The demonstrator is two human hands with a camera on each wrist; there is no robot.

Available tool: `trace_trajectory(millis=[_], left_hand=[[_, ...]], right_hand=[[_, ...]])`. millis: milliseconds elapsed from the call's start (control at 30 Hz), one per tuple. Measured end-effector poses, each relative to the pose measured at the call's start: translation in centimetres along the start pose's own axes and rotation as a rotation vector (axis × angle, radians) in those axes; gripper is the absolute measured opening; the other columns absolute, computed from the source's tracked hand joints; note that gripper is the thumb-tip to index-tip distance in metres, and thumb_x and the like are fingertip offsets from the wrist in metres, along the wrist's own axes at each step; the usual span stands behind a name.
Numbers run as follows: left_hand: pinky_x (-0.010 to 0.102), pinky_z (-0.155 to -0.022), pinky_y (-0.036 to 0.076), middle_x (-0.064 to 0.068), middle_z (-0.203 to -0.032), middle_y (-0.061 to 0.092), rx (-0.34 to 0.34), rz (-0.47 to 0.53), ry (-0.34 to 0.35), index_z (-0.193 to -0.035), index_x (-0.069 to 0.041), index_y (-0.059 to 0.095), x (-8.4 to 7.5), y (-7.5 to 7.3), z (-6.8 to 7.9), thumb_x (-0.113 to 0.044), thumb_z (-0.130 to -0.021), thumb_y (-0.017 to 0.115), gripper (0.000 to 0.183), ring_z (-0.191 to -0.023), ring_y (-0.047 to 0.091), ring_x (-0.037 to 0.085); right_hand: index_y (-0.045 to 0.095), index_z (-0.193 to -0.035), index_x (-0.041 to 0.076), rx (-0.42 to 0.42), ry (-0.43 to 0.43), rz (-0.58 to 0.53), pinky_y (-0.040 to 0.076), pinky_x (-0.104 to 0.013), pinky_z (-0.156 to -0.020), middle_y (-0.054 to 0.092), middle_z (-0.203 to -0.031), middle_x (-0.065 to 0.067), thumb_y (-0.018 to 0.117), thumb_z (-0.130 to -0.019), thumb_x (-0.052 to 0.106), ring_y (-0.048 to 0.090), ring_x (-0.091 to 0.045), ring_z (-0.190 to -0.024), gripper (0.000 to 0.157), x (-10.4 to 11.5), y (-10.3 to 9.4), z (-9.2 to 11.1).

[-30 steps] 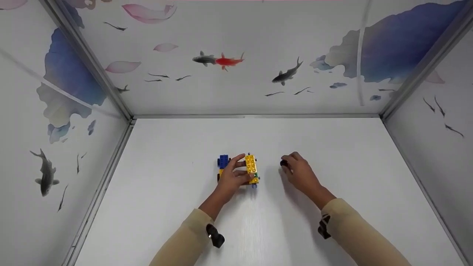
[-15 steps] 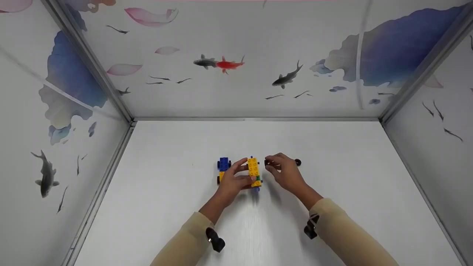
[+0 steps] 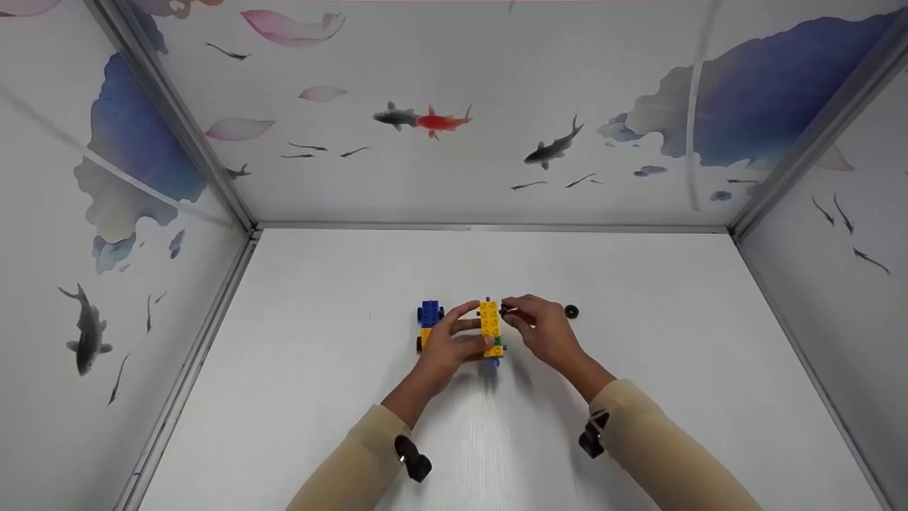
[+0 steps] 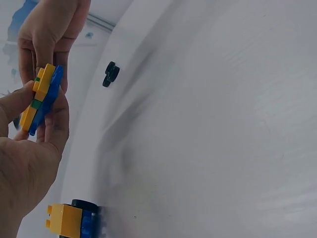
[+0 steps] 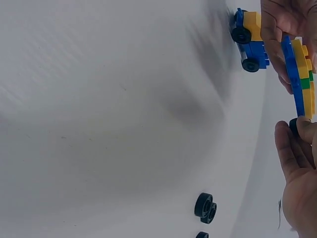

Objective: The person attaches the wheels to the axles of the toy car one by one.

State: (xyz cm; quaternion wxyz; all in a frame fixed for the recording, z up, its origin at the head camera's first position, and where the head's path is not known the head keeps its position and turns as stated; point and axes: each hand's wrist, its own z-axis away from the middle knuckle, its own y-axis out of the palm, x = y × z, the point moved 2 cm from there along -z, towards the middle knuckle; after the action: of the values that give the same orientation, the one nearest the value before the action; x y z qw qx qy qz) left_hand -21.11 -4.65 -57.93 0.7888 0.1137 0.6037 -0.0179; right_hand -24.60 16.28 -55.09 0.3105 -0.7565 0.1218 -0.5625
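Observation:
My left hand [image 3: 443, 348] grips a toy car base of building bricks [image 3: 490, 317], yellow and green on top with blue beneath. The base is held above the table, its blue underside plain in the right wrist view. My right hand [image 3: 546, 330] pinches a small black wheel [image 5: 293, 127] between thumb and fingers. That wheel is at the base's right side, by a peg; whether it is seated cannot be seen. Behind my left hand stands another toy car [image 3: 430, 312], blue and yellow with black wheels, partly hidden by the fingers.
Loose black wheels [image 5: 204, 207] lie on the white table [image 3: 319, 355], to the right of my right hand. One more dark wheel [image 5: 202, 235] is cut off by the right wrist view's lower edge. Printed wall panels [image 3: 468, 184] enclose the table.
My right hand has moved left with the wheel to the side of the car base, uncovering loose wheels behind it. My left hand and the base have shifted slightly right.

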Motion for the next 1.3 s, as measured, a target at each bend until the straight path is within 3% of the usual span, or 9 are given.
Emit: trace_trajectory(millis=[333,500,767,1000,1167,1300], left_hand=[[0.036,-0.102,0.066,0.015,-0.144,0.070,0.033,-0.019,-0.019,-0.171,-0.028,0.042,0.07,-0.06,0.42,-0.015,-0.101,0.083,0.083,-0.122,0.077,0.023],[0.036,-0.101,0.066,0.015,-0.143,0.070,0.035,-0.026,-0.032,-0.170,-0.028,0.042,0.27,-0.12,0.47,-0.013,-0.100,0.083,0.083,-0.119,0.078,0.022],[0.037,-0.099,0.067,0.014,-0.145,0.070,0.048,-0.077,0.019,-0.168,-0.027,0.044,0.06,0.03,0.22,-0.015,-0.100,0.084,0.080,-0.125,0.075,0.024],[0.036,-0.099,0.067,0.013,-0.147,0.069,0.060,-0.087,0.006,-0.168,-0.028,0.043,-0.13,0.12,0.29,-0.014,-0.100,0.084,0.080,-0.126,0.075,0.023],[0.037,-0.099,0.067,0.016,-0.147,0.068,0.069,-0.076,0.015,-0.169,-0.026,0.042,-0.17,-0.01,0.21,-0.013,-0.100,0.083,0.081,-0.125,0.074,0.023],[0.037,-0.101,0.066,0.014,-0.148,0.067,0.062,-0.068,-0.010,-0.168,-0.029,0.041,-0.09,-0.08,0.23,-0.014,-0.100,0.083,0.081,-0.125,0.074,0.022]], right_hand=[[0.078,-0.136,0.005,-0.011,0.000,0.014,0.065,-0.042,-0.104,0.078,-0.123,-0.011,0.074,-0.105,0.006,0.078,-0.028,-0.118,0.031,0.12,0.24,0.18],[0.079,-0.134,0.004,-0.006,-0.015,0.046,0.066,-0.041,-0.101,0.077,-0.119,-0.010,0.076,-0.104,0.005,0.079,-0.026,-0.113,0.030,0.24,0.34,0.34],[0.080,-0.133,0.003,-0.015,-0.064,0.108,0.069,-0.039,-0.092,0.076,-0.115,-0.012,0.078,-0.102,0.004,0.080,-0.026,-0.106,0.032,0.48,0.07,0.19],[0.079,-0.133,0.003,-0.034,-0.104,0.156,0.069,-0.038,-0.086,0.077,-0.113,-0.012,0.078,-0.101,0.004,0.079,-0.025,-0.101,0.032,0.38,0.10,0.22],[0.080,-0.130,0.002,-0.068,-0.118,0.139,0.068,-0.039,-0.083,0.078,-0.109,-0.011,0.080,-0.099,0.003,0.078,-0.025,-0.099,0.031,0.65,0.26,0.15],[0.080,-0.132,0.004,-0.067,-0.077,0.088,0.069,-0.035,-0.086,0.077,-0.109,-0.009,0.077,-0.101,0.002,0.078,-0.023,-0.100,0.030,0.71,0.52,0.13]])
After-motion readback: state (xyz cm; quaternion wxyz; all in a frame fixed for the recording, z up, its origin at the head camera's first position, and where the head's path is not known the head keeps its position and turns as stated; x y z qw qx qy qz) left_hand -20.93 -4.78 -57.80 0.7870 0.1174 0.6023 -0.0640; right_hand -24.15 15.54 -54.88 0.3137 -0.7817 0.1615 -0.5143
